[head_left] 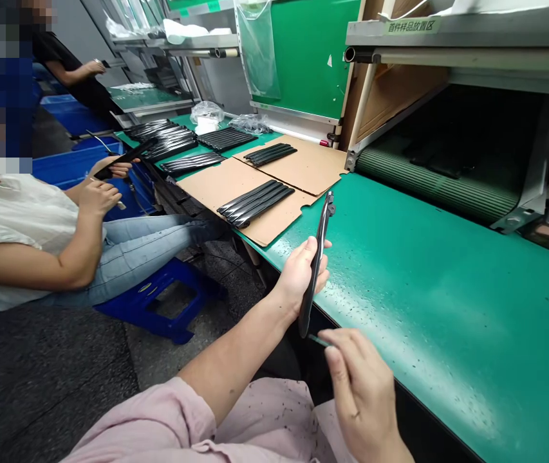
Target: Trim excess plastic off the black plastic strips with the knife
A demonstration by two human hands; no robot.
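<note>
My left hand (302, 273) is closed around a long, glossy black plastic strip (316, 270), held upright and slightly tilted over the table's near edge. A small clip-like tab shows at the strip's upper end. Close to its lower end, my right hand (363, 386) pinches a thin, narrow blade-like tool (320, 340). The tool's tip is beside the strip's bottom end; whether they touch I cannot tell. Most of the tool is hidden by my fingers. A row of similar black strips (256, 202) lies on brown cardboard (274, 230) beyond my left hand.
Small black shavings dot the green table (414, 276). A ribbed conveyor belt (438, 183) runs under a metal shelf (467, 35) at the right. On the left a co-worker in a white top (27, 218) handles another black strip, near a blue stool (158, 299). More strips lie at the back.
</note>
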